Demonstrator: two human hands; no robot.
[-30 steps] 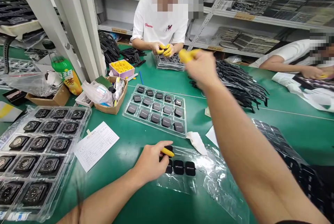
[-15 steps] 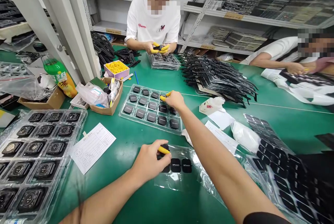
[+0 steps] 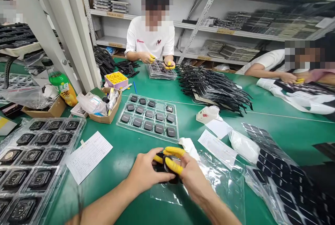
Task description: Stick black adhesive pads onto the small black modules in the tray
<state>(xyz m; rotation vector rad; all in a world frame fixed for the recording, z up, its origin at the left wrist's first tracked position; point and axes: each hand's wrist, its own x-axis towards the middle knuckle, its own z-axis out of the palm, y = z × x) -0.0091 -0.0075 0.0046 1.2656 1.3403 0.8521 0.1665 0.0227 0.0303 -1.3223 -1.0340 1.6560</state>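
In front of me, a black smartwatch case is held between both hands, mostly covered by fingers. My left hand grips its left side, thumb along the near edge. My right hand, with yellow finger cots on its fingertips, closes on the case from the right. Whether a black film lies on the case I cannot tell. Under the hands is a clear plastic sheet. Beyond them, a clear blister tray holds rows of dark square watch cases, with one gap in the far row.
At left lies a larger tray of watch cases beside a paper form. A carton of small items and a box of yellow finger cots stand behind. Black straps and film sheets lie right. A co-worker sits opposite.
My right hand has come back from the tray with a watch case, leaving a gap there. It now meets my left hand, which was pinching over the black film squares.
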